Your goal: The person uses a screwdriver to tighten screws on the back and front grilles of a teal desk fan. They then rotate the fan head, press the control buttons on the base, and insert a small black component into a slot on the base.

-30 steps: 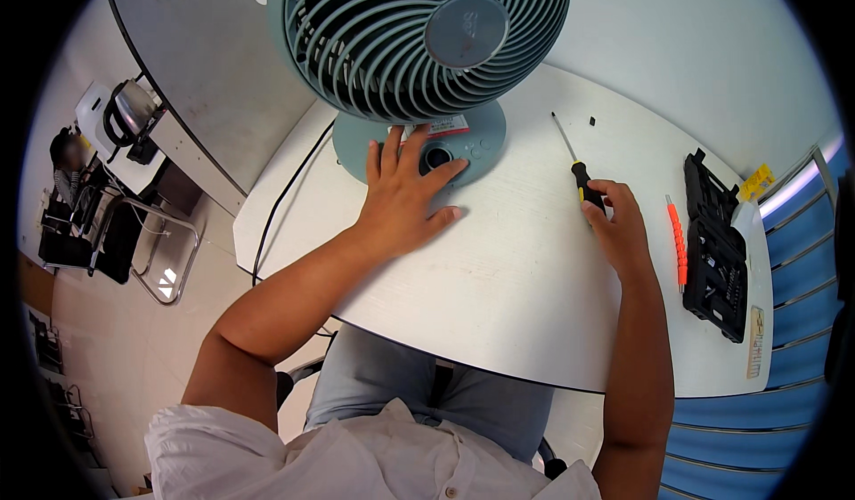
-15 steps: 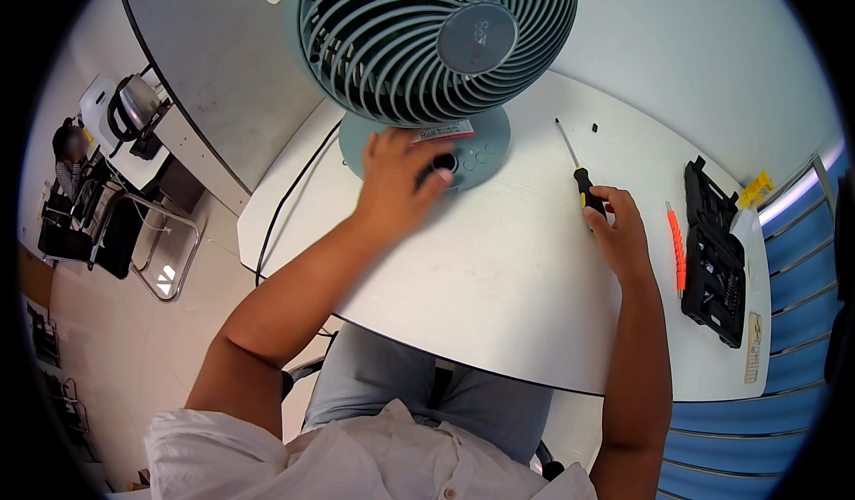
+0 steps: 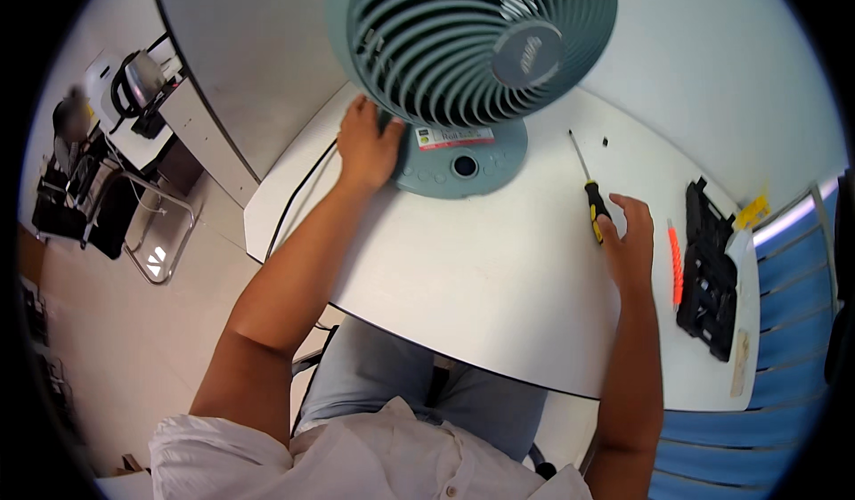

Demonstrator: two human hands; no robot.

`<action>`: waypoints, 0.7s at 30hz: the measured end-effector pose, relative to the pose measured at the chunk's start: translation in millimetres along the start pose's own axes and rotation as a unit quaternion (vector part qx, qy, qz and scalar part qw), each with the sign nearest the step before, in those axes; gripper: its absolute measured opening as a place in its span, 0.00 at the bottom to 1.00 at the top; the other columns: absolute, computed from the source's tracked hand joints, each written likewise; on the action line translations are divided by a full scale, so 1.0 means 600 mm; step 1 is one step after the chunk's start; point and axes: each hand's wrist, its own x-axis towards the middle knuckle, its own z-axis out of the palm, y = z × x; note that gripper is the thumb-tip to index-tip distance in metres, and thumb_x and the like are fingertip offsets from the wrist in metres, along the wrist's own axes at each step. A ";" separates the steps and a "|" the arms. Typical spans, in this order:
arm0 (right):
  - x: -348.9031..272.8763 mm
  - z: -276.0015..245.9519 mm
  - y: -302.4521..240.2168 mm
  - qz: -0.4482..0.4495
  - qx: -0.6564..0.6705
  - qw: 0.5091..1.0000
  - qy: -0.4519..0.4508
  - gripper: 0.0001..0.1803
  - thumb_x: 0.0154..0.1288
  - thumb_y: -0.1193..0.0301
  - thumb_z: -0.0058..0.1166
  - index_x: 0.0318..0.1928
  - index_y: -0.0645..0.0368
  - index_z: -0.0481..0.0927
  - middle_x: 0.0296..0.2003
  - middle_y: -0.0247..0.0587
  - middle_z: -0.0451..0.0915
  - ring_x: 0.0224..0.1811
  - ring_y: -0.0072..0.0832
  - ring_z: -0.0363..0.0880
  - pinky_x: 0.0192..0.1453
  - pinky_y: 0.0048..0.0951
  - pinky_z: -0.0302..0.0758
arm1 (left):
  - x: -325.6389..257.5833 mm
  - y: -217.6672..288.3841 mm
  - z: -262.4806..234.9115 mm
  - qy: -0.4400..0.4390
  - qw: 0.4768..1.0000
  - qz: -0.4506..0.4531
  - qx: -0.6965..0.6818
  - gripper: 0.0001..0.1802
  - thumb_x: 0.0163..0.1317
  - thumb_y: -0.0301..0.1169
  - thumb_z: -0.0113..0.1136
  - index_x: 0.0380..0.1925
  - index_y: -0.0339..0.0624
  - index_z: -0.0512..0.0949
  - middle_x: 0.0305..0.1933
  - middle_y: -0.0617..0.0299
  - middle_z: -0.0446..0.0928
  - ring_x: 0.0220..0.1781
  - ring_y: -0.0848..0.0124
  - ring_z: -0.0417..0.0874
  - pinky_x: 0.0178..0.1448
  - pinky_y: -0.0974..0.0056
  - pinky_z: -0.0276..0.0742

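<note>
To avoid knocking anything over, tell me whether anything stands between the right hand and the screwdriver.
Nothing visible does: the right hand is right at the screwdriver, and the orange rod lies to the hand's other side.

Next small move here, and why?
I'd probably bring the right hand over to the right side of the fan base, to steady it from both sides. The left hand is at its left side, no hand is on its right, and the right hand is open beside the screwdriver, not wrapped around it.
</note>
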 end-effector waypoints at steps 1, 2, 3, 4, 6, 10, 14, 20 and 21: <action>0.002 -0.004 -0.009 -0.045 -0.025 0.998 0.030 0.19 0.57 0.74 0.56 0.51 0.60 0.75 0.50 0.46 0.73 0.53 0.42 0.71 0.59 0.39 0.66 | -0.001 0.011 0.003 -0.010 1.000 0.006 -0.007 0.28 0.59 0.36 0.58 0.59 0.38 0.69 0.66 0.43 0.64 0.67 0.47 0.65 0.68 0.49 0.61; 0.005 -0.005 -0.025 -0.095 -0.047 0.993 0.058 0.19 0.56 0.75 0.56 0.50 0.60 0.76 0.49 0.47 0.74 0.53 0.44 0.70 0.59 0.39 0.65 | -0.002 0.013 0.003 -0.015 1.000 0.009 -0.012 0.28 0.60 0.37 0.58 0.59 0.38 0.69 0.66 0.43 0.64 0.67 0.47 0.65 0.68 0.49 0.61; 0.003 -0.001 -0.049 -0.138 -0.045 0.988 0.057 0.19 0.55 0.77 0.58 0.49 0.60 0.75 0.47 0.47 0.75 0.53 0.45 0.70 0.59 0.39 0.65 | -0.001 0.007 0.005 -0.022 1.000 0.003 -0.008 0.28 0.61 0.37 0.56 0.60 0.38 0.68 0.67 0.43 0.63 0.68 0.47 0.63 0.70 0.49 0.59; 0.000 0.006 -0.060 -0.149 -0.028 0.988 0.027 0.22 0.55 0.76 0.60 0.52 0.59 0.75 0.47 0.46 0.75 0.52 0.45 0.71 0.58 0.40 0.66 | 0.001 0.008 0.007 -0.012 1.000 -0.010 -0.025 0.28 0.62 0.37 0.56 0.60 0.38 0.68 0.67 0.43 0.62 0.68 0.47 0.62 0.70 0.50 0.58; -0.007 0.016 -0.110 -0.138 -0.015 0.988 -0.074 0.26 0.56 0.74 0.61 0.58 0.55 0.73 0.41 0.41 0.76 0.47 0.39 0.72 0.54 0.38 0.69 | 0.000 0.008 0.010 0.001 0.998 -0.035 -0.053 0.27 0.63 0.37 0.54 0.61 0.38 0.68 0.68 0.43 0.61 0.69 0.48 0.60 0.71 0.51 0.57; 0.019 0.048 -0.197 -0.015 0.017 0.964 -0.263 0.33 0.62 0.69 0.56 0.67 0.54 0.62 0.30 0.36 0.76 0.34 0.32 0.76 0.42 0.33 0.73 | 0.002 0.019 -0.009 -0.003 0.994 -0.081 -0.079 0.31 0.64 0.37 0.53 0.64 0.35 0.62 0.69 0.43 0.59 0.71 0.48 0.58 0.73 0.51 0.55; 0.036 0.095 -0.193 0.028 0.061 0.969 -0.237 0.29 0.63 0.73 0.52 0.65 0.54 0.64 0.23 0.35 0.73 0.25 0.28 0.73 0.37 0.29 0.71 | -0.001 0.020 -0.007 -0.001 0.996 -0.055 -0.073 0.32 0.64 0.37 0.53 0.65 0.33 0.60 0.69 0.42 0.59 0.71 0.47 0.58 0.73 0.51 0.54; 0.030 0.114 -0.176 -0.013 0.067 0.980 -0.187 0.26 0.62 0.75 0.48 0.62 0.51 0.68 0.21 0.37 0.75 0.25 0.33 0.77 0.36 0.33 0.73 | -0.003 0.021 -0.002 0.014 0.991 -0.059 -0.117 0.32 0.65 0.38 0.52 0.65 0.32 0.60 0.69 0.41 0.56 0.70 0.45 0.57 0.73 0.51 0.55; 0.029 0.116 -0.174 -0.016 0.068 0.980 -0.184 0.26 0.62 0.75 0.48 0.62 0.51 0.69 0.21 0.38 0.75 0.25 0.34 0.76 0.36 0.33 0.73 | -0.003 0.018 -0.003 0.015 0.991 -0.060 -0.119 0.32 0.65 0.38 0.52 0.65 0.32 0.60 0.70 0.41 0.56 0.70 0.45 0.57 0.73 0.51 0.55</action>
